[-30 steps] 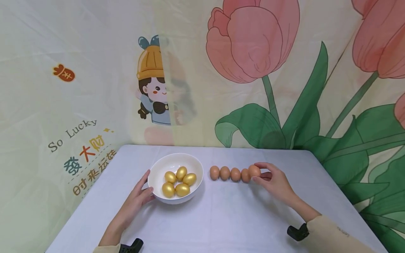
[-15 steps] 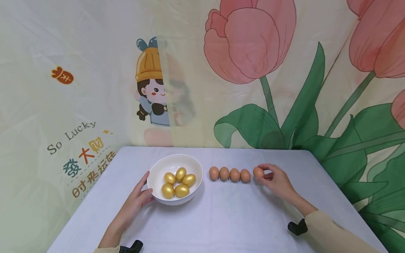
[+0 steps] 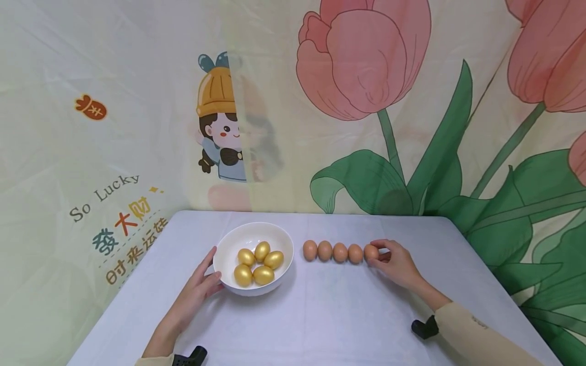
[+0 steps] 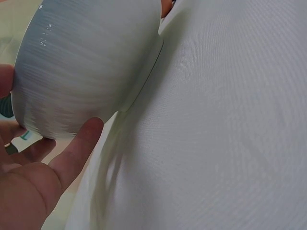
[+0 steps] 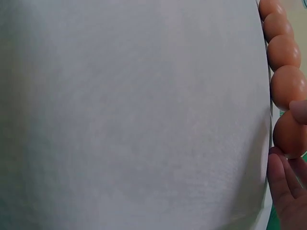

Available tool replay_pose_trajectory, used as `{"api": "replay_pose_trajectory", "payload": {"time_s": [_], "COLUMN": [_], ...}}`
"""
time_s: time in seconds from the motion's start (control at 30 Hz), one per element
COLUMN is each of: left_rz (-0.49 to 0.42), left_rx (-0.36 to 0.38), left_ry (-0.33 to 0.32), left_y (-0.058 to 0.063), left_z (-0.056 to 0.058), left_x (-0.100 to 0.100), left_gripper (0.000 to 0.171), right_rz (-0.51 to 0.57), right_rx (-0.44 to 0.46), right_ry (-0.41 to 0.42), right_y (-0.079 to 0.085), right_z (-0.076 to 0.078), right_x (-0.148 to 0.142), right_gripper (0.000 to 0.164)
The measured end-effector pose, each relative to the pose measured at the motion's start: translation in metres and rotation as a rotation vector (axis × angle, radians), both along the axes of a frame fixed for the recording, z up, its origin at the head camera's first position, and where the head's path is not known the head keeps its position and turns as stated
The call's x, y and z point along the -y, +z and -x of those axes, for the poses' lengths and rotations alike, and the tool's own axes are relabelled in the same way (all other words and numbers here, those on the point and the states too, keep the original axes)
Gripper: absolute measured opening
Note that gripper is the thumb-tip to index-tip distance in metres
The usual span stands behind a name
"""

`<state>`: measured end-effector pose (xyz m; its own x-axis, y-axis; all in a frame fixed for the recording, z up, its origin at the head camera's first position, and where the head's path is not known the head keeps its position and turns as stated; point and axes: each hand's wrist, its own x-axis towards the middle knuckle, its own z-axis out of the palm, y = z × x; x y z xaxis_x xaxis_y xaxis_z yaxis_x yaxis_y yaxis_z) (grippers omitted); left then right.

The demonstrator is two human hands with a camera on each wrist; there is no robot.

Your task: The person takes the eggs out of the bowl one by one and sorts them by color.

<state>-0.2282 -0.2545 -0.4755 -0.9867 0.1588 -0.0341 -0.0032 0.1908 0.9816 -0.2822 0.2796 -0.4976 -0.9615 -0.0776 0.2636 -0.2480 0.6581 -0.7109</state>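
Note:
My left hand (image 3: 197,287) rests against the left side of a white bowl (image 3: 224,256), its spread thumb and fingers touching the outer wall. Several shiny golden eggs (image 3: 263,275) lie inside the bowl. From the left wrist, the thumb (image 4: 84,139) shows against the side of the bowl (image 4: 91,62). With thumb and fingertips, my right hand (image 3: 396,264) holds a brown egg (image 3: 371,252) at the right end of a row of brown eggs (image 3: 340,252). The right wrist view shows the held egg (image 5: 290,134) close beside its neighbour.
A white cloth covers the table (image 3: 311,320). Behind it hangs a backdrop (image 3: 274,66) printed with tulips, a cartoon child and lettering. A black wrist camera (image 3: 425,328) sits at the right sleeve.
The right hand first drew its egg rightward from above the row, opening a gap, then moved it back left and lower, beside the fourth egg. The left hand stays at the bowl.

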Motion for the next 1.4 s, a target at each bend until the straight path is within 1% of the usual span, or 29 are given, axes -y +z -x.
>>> {"api": "replay_pose_trajectory", "payload": {"time_s": [0.37,0.73,0.97,1.2,1.4], "left_rz": [0.006,-0.005,0.005,0.002,0.000], "left_rx": [-0.009,-0.004,0.005,0.007,0.003], "left_ry": [-0.005,-0.010,-0.005,-0.002,-0.004], "left_y": [0.0005,0.0018,0.0019,0.0010,0.0004], "left_z": [-0.0008,-0.0009,-0.0013,-0.0011,-0.0010], "left_x": [0.0007,0.0010,0.0015,0.0013,0.0010], "left_gripper": [0.073,0.073,0.072,0.073,0.072], "right_rz": [-0.026,-0.084,-0.087,-0.079,-0.084], "right_rx": [-0.002,0.044,0.046,0.023,0.039], "right_ry": [0.022,0.003,0.007,0.011,0.001], "right_y": [-0.0012,0.0018,0.0041,0.0046,0.0044], "right_z": [0.0001,-0.0013,-0.0016,-0.0004,0.0000], "right_x": [0.0013,0.0017,0.0027,0.0045,0.0049], "right_gripper": [0.051,0.060,0.058,0.056,0.058]}}
